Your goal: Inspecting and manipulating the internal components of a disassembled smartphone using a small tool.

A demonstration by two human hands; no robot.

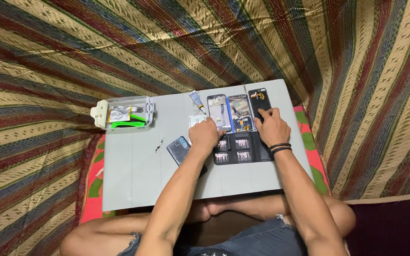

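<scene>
- The left hand (206,134) rests on the grey board (134,175), its fingers bent down at the lower end of an opened phone frame (218,112).
- The right hand (272,127) lies on the black phone back (259,102), with the fingertips touching it.
- Between them stands a second opened phone (240,113).
- A black bit case (241,148) lies open just under both hands.
- A dark phone cover (179,148) lies beside the left wrist.
- A clear box (124,114) sits well apart on the left, and a small tube (196,100) is near the top edge.
</scene>
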